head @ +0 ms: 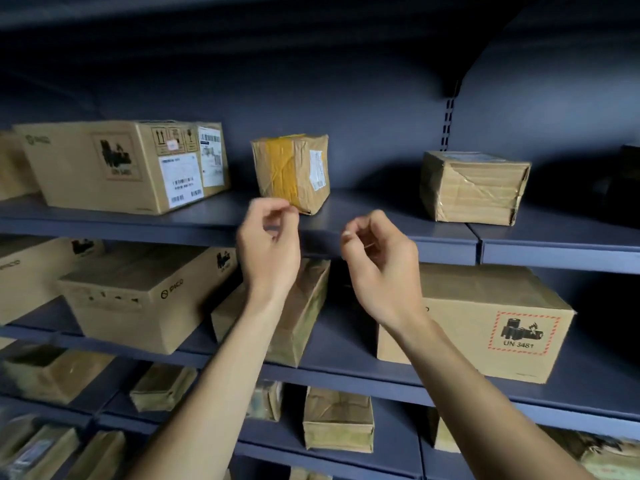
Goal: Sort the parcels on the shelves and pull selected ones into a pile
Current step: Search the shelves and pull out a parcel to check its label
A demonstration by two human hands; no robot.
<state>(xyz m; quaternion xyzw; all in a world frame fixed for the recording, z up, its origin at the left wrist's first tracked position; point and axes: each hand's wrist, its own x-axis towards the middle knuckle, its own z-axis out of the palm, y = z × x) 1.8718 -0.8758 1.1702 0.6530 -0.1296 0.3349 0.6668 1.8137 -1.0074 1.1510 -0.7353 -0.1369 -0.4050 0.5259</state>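
Note:
A small taped cardboard parcel with yellow tape and a white label stands on the top blue shelf. My left hand is raised just below and in front of it, fingers curled loosely, holding nothing. My right hand hovers to the right at the shelf's front edge, fingers also curled and empty. A large labelled box sits left of the small parcel, and a taped brown parcel sits right of it.
The second shelf holds a flat box, a brown parcel partly behind my left arm, and a box marked UN 3481. Lower shelves carry several small taped parcels. A dark object sits far right.

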